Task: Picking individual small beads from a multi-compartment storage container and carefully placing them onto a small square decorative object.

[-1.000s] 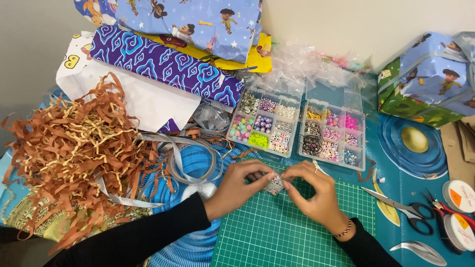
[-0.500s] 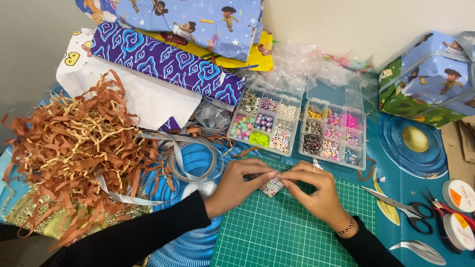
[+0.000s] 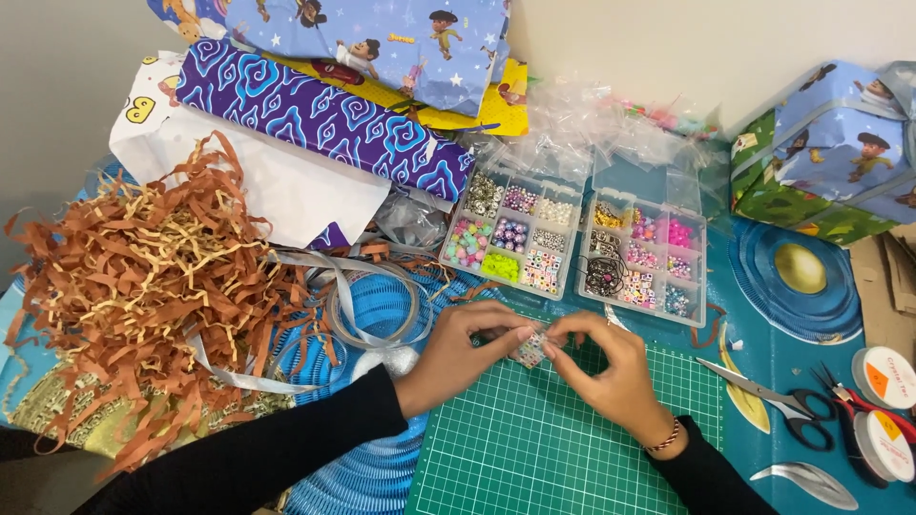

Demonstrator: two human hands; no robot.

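Hands: your left hand [image 3: 458, 351] and right hand [image 3: 611, 367] pinch tiny bead piece [image 3: 532, 351], frame centre.
Handling: light, fiddly; grip its edges.

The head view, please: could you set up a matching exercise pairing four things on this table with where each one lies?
Things:
1. shredded brown paper
2. scissors
3. bead boxes
4. small bead packet

Places:
A. pinched between the left hand and right hand, over the green cutting mat
B. heaped at the far left
C. right of the mat
D. beyond the hands, open

Pairs: 1-B, 2-C, 3-D, 4-A
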